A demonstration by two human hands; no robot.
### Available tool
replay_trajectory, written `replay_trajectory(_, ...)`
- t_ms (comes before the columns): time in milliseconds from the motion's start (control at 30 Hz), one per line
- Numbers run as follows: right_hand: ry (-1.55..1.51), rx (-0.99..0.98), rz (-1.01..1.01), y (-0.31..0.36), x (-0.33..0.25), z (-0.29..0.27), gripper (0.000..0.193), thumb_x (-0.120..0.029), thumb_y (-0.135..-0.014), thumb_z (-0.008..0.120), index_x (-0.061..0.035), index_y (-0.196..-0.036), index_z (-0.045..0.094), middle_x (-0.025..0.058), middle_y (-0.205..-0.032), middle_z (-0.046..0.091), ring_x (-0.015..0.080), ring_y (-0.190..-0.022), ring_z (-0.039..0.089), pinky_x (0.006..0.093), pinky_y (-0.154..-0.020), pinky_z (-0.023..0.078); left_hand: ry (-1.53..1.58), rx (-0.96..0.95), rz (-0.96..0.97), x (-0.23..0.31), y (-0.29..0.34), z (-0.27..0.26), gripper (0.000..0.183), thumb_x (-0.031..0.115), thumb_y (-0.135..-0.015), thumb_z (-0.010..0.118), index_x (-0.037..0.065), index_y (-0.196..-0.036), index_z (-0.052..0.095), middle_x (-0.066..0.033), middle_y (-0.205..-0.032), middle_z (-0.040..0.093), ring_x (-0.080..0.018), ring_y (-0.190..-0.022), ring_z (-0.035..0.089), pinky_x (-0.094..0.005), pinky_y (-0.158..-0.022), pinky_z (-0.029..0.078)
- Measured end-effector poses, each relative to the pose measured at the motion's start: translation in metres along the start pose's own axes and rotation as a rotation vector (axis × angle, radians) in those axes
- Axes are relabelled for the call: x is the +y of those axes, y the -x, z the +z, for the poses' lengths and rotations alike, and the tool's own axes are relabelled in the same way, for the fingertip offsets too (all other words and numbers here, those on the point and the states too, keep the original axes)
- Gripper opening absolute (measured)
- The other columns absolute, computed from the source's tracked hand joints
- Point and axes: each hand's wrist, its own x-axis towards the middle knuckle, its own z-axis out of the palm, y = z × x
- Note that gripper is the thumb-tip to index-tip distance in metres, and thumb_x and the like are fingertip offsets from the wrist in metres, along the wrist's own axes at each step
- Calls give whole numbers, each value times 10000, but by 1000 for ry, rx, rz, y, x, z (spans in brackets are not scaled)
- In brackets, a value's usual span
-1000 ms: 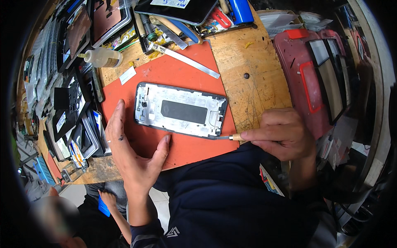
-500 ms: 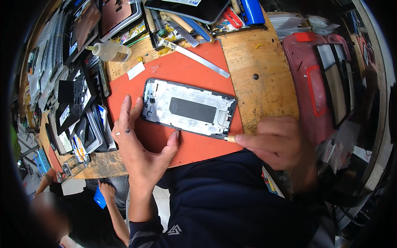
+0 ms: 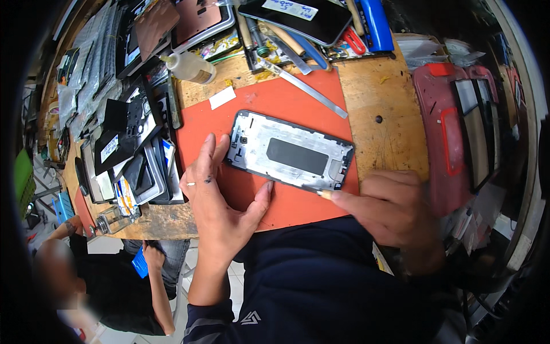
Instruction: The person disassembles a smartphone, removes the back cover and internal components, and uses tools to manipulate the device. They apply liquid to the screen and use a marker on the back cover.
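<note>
A smartphone mid-frame (image 3: 255,150) with a silvery inner face and a dark rectangular patch lies tilted on an orange-red mat (image 3: 286,212). My left hand (image 3: 220,198) steadies it, fingers against its left end and thumb on its near edge. In my right hand (image 3: 384,203) is a small tool with a light wooden handle (image 3: 326,195), pinched between thumb and fingers. Its tip meets the frame's near edge close to the right corner; the blade's shape is too small to make out. Beyond the frame rests a flat metal strip tool (image 3: 312,92).
A squeeze bottle (image 3: 192,67) and a white card (image 3: 222,97) sit at the far left of the mat. Stacked phone parts (image 3: 129,135) crowd the left side. Files and a dark phone (image 3: 298,23) fill the back; a red case (image 3: 438,126) stands right. Another person (image 3: 120,286) sits lower left.
The whole view has shifted, so the bench appears farther right. Along the frame's near edge, the tool tip in my right hand has slid slightly left. My left hand keeps its hold.
</note>
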Motion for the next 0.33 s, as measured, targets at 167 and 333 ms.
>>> replay_trajectory(167, 61, 25, -23, -16, -2, 16, 464, -41, -848, 772, -54, -1312, 774, 39, -779, 513, 207, -654, 610, 377, -555, 480, 49, 38, -8, -4, 2, 4, 960, 109, -852, 876, -35, -1653, 366, -214, -1439, 709, -309, -1239, 626, -464, -1152, 338)
replay_trajectory(333, 60, -53, 8, -17, -5, 1, 495, -36, -842, 770, -82, -1334, 776, 38, -789, 528, 213, -688, 644, 400, -569, 499, 318, 38, -211, -12, 18, 1, 949, 91, -902, 870, 1, -1682, 337, -205, -1515, 656, -338, -1259, 639, -500, -1288, 271)
